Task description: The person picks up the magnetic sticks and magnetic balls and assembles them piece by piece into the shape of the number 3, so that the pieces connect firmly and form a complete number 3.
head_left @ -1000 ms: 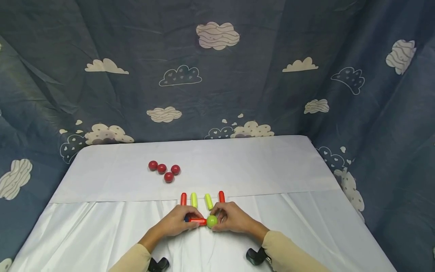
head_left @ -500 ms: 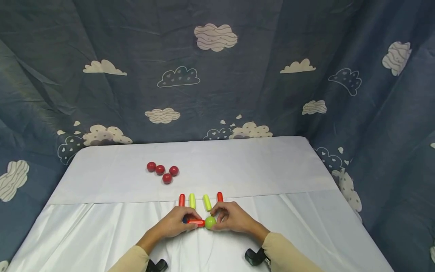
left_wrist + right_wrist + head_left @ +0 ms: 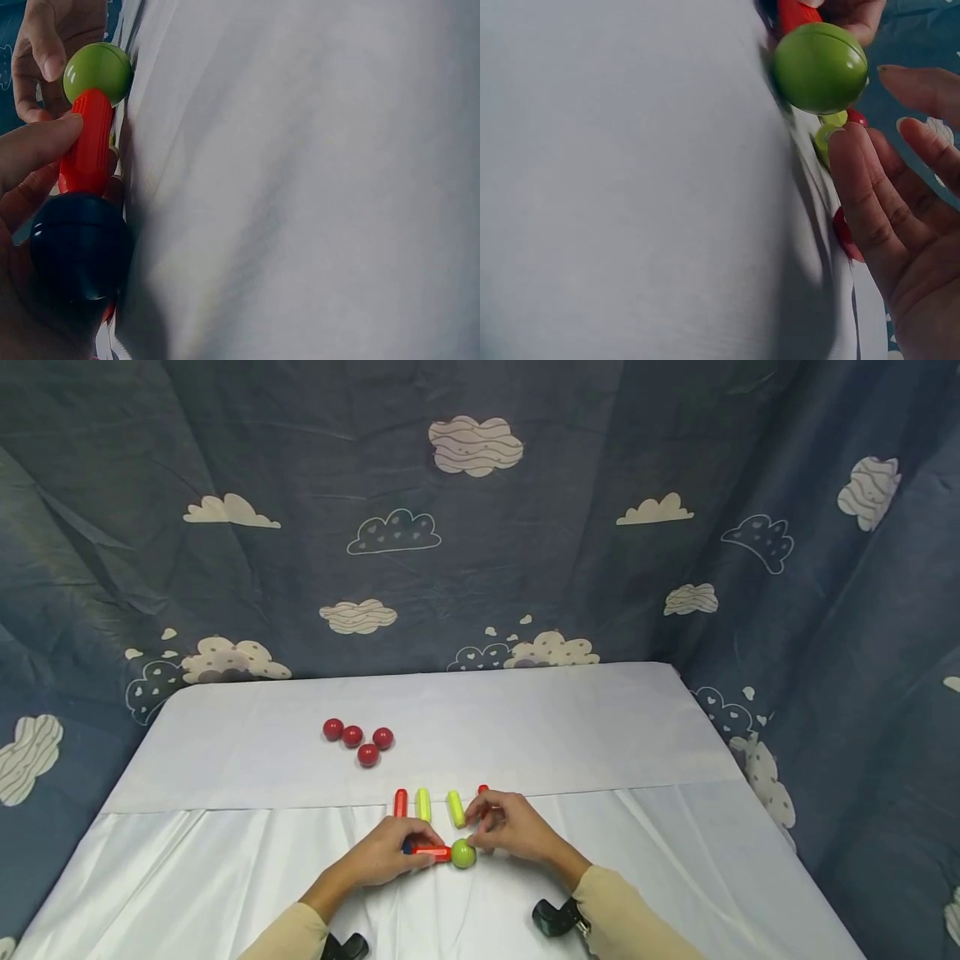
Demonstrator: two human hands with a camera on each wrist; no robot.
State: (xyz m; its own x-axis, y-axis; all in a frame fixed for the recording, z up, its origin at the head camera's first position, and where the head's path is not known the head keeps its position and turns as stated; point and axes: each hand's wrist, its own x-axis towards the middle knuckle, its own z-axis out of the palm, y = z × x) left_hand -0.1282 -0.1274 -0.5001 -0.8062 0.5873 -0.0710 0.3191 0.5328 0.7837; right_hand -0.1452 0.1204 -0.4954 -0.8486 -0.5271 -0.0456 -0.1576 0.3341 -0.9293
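My left hand pinches a red ribbed rod between thumb and fingers. A green ball sits at one end of this rod, and a dark blue ball at the other, mostly behind the hand in the head view. Just beyond the green ball, my right hand has its fingers spread and holds nothing. In the right wrist view a small gap shows between those fingertips and the green ball.
Behind the hands lie a red rod, two yellow-green rods and another red rod, partly hidden by the right hand. Several red balls are grouped farther back on the white cloth. A dark cloud-patterned curtain hangs behind.
My right hand has let go of the green ball and drawn slightly away from it, its fingers loosened. The left hand keeps its grip on the red rod.
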